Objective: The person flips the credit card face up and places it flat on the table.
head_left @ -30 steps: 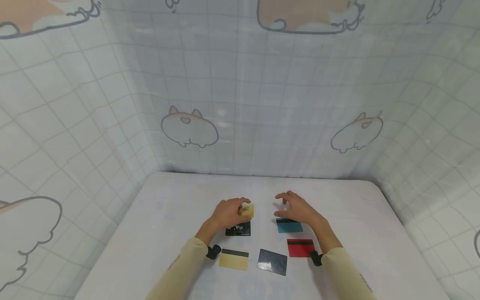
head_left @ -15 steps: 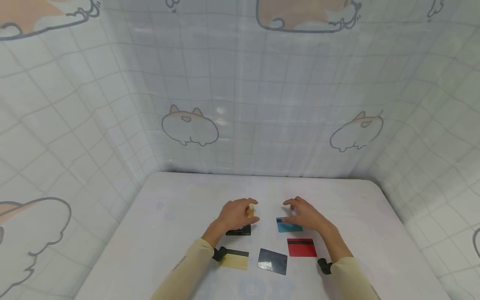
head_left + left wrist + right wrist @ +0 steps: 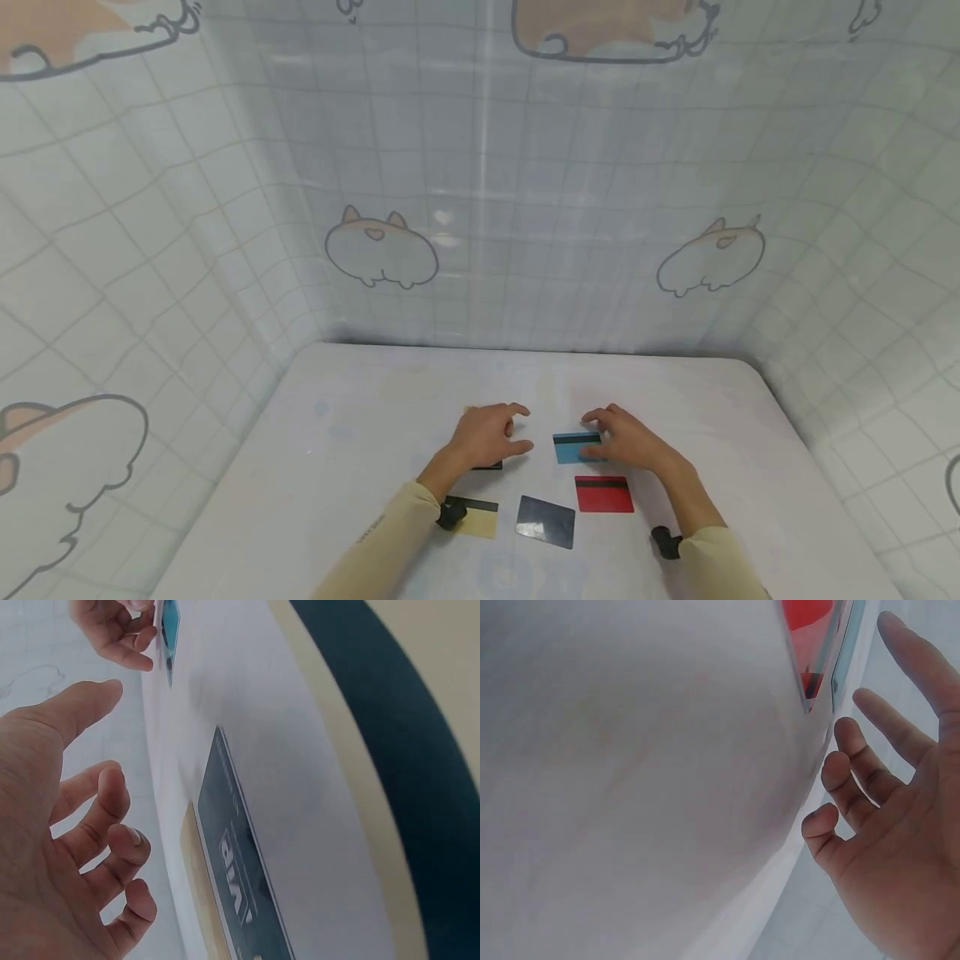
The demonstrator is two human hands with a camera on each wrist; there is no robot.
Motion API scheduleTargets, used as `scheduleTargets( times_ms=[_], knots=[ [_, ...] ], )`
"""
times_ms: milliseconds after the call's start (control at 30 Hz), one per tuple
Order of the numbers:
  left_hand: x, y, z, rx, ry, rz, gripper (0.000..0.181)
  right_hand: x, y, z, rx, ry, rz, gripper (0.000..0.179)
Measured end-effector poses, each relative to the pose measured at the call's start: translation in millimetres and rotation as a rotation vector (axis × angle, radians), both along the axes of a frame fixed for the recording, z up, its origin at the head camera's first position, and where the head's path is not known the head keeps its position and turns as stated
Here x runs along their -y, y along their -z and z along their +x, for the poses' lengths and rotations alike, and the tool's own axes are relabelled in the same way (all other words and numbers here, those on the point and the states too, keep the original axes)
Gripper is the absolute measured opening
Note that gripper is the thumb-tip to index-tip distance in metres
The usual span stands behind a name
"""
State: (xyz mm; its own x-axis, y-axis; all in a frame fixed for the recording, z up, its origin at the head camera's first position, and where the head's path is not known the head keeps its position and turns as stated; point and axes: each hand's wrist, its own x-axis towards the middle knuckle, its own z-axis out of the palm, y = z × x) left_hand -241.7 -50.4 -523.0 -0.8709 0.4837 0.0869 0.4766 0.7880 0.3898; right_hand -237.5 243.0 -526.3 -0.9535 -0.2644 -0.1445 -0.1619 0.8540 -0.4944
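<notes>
Loosely bent and holding nothing, my left hand hovers over a black card with "Vip" lettering and a yellow card. In the head view it covers most of both. My right hand hangs over the right end of a blue card with a dark stripe; its fingers are spread and slightly bent. From the right wrist view the palm has nothing in it. Below the blue card lies a red card, also with a dark stripe.
A glossy dark card lies slightly turned at the front middle. To its left is a yellow card with a dark stripe, partly behind my left wrist's black camera. A printed curtain encloses the white table.
Both hands have drifted to the right and a little nearer to me. My left hand now covers more of the black card, my right hand more of the blue one. The cards stay put.
</notes>
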Motion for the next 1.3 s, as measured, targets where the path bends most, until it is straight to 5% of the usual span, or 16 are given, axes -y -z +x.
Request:
scheduleTargets(
  times_ms=[333,1300],
  knots=[
    [-16.2,3.5,6.4,0.024,0.021,-0.038,0.054,-16,0.0,12.1,0.01,0.015,-0.018,0.059],
    [-54.5,13.6,27.5,0.043,-0.043,-0.159,0.057,-17,-2.5,28.9,0.074,0.038,-0.005,0.057]
  ],
)
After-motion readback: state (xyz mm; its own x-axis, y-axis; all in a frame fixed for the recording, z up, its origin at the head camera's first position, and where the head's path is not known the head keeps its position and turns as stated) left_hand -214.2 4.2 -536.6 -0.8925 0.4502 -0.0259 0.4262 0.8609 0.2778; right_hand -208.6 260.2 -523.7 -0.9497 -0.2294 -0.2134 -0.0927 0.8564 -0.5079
